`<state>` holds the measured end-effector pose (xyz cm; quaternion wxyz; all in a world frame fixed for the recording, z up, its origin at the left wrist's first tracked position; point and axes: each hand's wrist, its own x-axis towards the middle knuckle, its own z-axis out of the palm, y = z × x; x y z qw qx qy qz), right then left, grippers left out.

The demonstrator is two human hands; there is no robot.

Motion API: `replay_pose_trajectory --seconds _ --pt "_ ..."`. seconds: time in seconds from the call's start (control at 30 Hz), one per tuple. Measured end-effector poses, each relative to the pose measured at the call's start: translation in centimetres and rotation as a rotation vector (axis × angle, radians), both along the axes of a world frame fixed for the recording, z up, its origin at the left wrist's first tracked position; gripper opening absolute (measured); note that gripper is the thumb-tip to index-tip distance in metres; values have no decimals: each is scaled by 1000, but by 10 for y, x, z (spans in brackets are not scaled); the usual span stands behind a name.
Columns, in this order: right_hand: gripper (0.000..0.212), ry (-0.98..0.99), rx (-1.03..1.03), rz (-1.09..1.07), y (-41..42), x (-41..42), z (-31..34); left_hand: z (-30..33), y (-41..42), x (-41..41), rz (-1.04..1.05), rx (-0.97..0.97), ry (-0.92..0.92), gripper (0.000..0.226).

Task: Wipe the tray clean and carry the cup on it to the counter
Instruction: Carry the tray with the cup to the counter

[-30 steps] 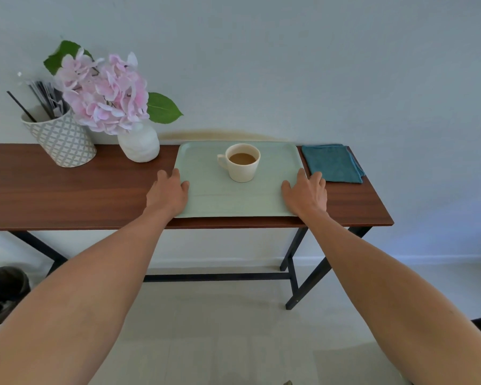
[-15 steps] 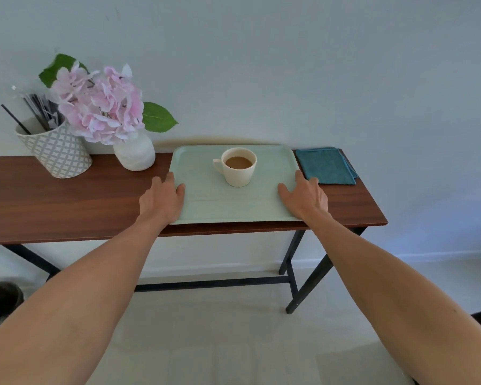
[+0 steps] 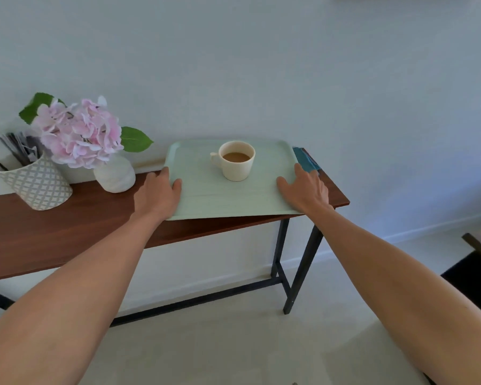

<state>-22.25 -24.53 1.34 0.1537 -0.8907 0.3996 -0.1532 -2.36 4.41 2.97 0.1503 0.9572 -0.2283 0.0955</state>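
Note:
A pale green tray (image 3: 206, 195) is held just above the right end of a brown wooden table (image 3: 67, 226), its near edge clear of the tabletop. On the tray stands a cream cup (image 3: 236, 160) with brown liquid in it, upright, handle to the left. My left hand (image 3: 159, 194) grips the tray's left edge with the thumb on top. On the right edge, my right hand (image 3: 306, 188) grips the same way. A teal cloth (image 3: 306, 160) lies on the table behind the tray's right corner, mostly hidden by it.
Left of the tray stand a white vase (image 3: 114, 176) of pink flowers and a patterned cup (image 3: 36, 182) of dark sticks. A pale wall rises right behind the table. A dark piece of furniture (image 3: 478, 270) stands low at the right. The floor below is light.
Both hands closed on the tray's side edges and raised it off the tabletop with the cup on it. The view shifted, so the table now slopes across the frame.

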Motion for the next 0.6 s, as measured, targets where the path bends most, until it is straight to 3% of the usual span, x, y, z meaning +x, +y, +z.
replay_pose_trajectory --seconds 0.2,0.6 --pt "62 -36 25 -182 -11 -72 11 15 -48 -28 -161 -17 -33 47" --pt "66 -76 -42 -564 -65 -271 17 19 -204 -152 -576 -92 26 46"
